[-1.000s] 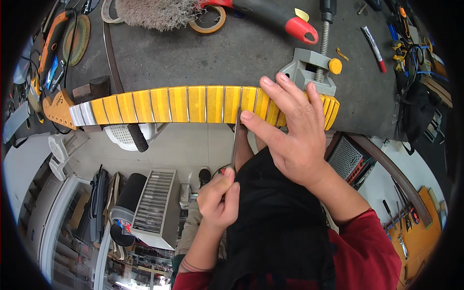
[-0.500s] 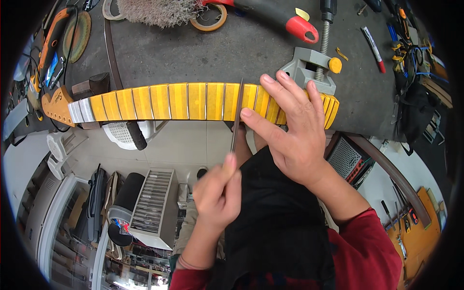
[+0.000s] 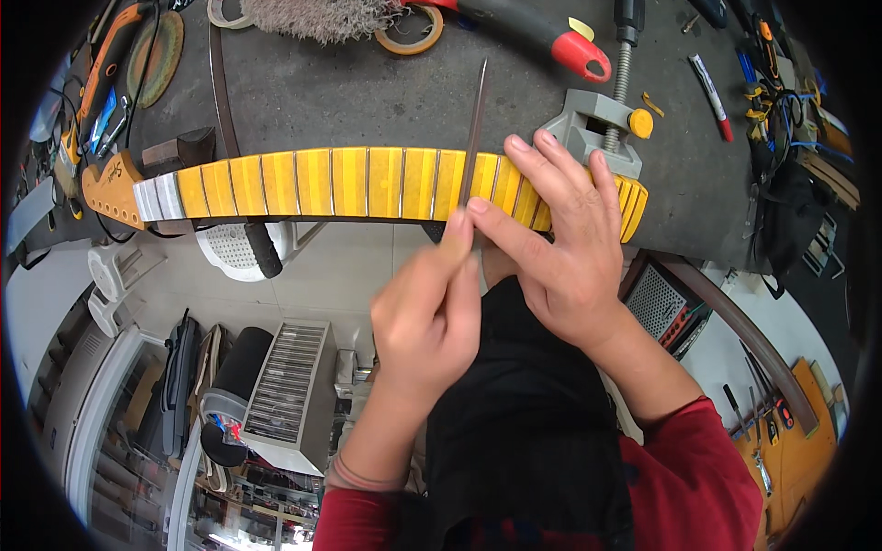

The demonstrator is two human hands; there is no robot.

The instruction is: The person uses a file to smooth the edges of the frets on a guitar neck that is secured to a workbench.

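Note:
A guitar neck [image 3: 308,181] lies across the near edge of the bench, its fretboard covered in yellow tape between metal frets. Its wooden headstock [image 3: 115,189] is at the left. My left hand [image 3: 424,317], closed and slightly blurred, grips a slim metal file [image 3: 475,119]. The file crosses the fretboard lengthwise along a fret, its tip reaching beyond the far side of the neck. My right hand [image 3: 570,230] rests spread on the right part of the neck, holding nothing, with its thumb beside the file. Just beyond my right fingertips, a grey clamp [image 3: 588,119] stands at the neck's end.
A grey-bristled brush [image 3: 312,16], a tape roll [image 3: 411,41] and a red-and-black handle [image 3: 579,57] lie at the back. A marker [image 3: 710,96] is to the right. A dark block [image 3: 179,154] sits by the headstock. Below stand a white stool [image 3: 230,250] and a metal cabinet [image 3: 292,386].
My left hand has pushed the file away from me across the neck, from near its near edge to well past its far side. My right hand stays in place on the neck.

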